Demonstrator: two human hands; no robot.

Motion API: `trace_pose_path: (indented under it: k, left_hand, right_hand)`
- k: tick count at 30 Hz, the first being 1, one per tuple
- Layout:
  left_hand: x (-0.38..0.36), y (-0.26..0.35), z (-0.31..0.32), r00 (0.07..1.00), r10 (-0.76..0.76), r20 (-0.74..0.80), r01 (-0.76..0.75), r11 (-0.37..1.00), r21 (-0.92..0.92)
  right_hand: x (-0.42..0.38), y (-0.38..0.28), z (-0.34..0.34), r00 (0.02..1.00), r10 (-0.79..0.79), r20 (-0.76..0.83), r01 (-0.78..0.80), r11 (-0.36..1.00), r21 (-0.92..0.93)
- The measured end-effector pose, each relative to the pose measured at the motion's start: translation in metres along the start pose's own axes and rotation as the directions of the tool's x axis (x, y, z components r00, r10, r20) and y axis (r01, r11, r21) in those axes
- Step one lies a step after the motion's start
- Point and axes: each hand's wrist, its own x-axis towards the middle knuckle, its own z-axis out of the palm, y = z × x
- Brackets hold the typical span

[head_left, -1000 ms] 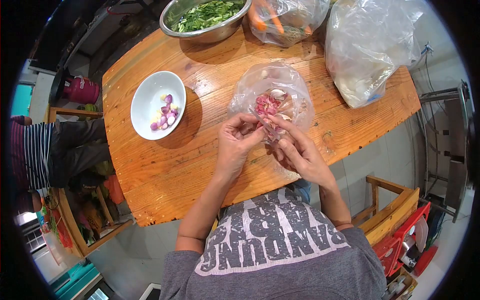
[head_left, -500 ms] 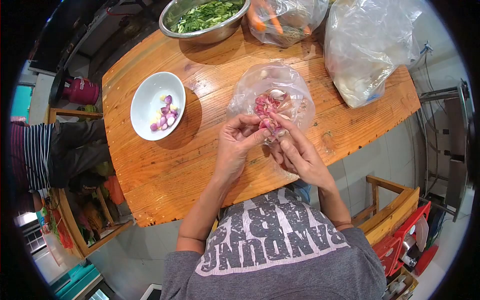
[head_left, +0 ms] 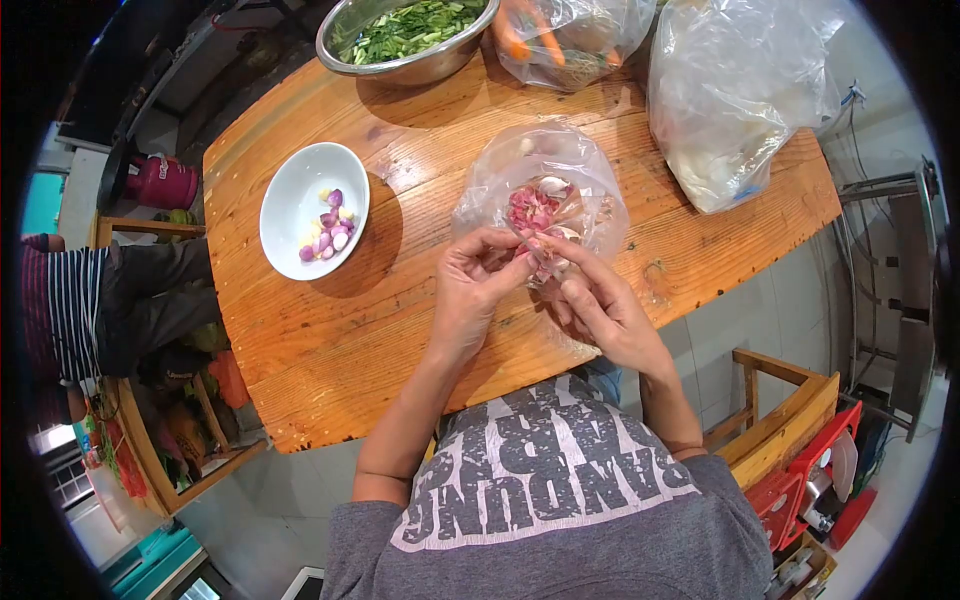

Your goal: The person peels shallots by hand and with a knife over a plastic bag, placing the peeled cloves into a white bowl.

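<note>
My left hand [head_left: 478,283] and my right hand [head_left: 604,305] meet over the near edge of a clear plastic bag [head_left: 490,180]. Their fingertips pinch a small pinkish piece, perhaps a shallot or garlic clove; its exact shape is hard to make out. Reddish-pink skins [head_left: 532,207] and a whitish garlic clove [head_left: 552,186] lie on the bag just beyond my fingers. To the left on the wooden table [head_left: 340,350], a white bowl [head_left: 283,205] holds several peeled purple shallots [head_left: 325,240] and small pale cloves.
A metal bowl of chopped greens [head_left: 410,32] stands at the far edge, beside a bag of carrots [head_left: 545,45] and a larger plastic bag [head_left: 735,100]. Another person [head_left: 130,300] is at the far left. A wooden chair [head_left: 780,430] is at the right.
My fingertips have shifted slightly around the small piece, and less of it shows between them. Both hands stay in nearly the same place.
</note>
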Motion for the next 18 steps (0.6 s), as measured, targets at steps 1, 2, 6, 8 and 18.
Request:
trace_pose_path:
  k: [1, 2, 6, 8, 18]
  left_hand:
    - [0.000, 0.001, 0.000, 1.000, 0.004, 0.007, -0.004, 1.000, 0.002]
    - [0.000, 0.001, 0.000, 1.000, 0.008, 0.014, -0.008, 1.000, 0.004]
    - [0.000, 0.001, 0.000, 1.000, 0.006, 0.005, -0.006, 1.000, 0.029]
    - [-0.001, 0.002, 0.003, 1.000, 0.021, -0.015, -0.020, 0.999, 0.044]
    - [-0.004, 0.005, 0.009, 0.998, 0.034, 0.059, -0.042, 0.990, 0.132]
  right_hand:
    - [0.000, 0.001, 0.000, 1.000, -0.004, -0.005, 0.004, 1.000, -0.014]
    - [0.000, 0.002, 0.000, 1.000, -0.007, -0.009, 0.007, 1.000, -0.028]
    - [-0.001, 0.000, 0.001, 1.000, 0.014, -0.021, -0.014, 1.000, -0.009]
    - [-0.002, -0.003, 0.003, 0.999, 0.017, -0.032, -0.015, 0.999, 0.038]
    - [-0.003, 0.005, 0.003, 0.996, -0.030, -0.079, 0.038, 0.995, 0.098]
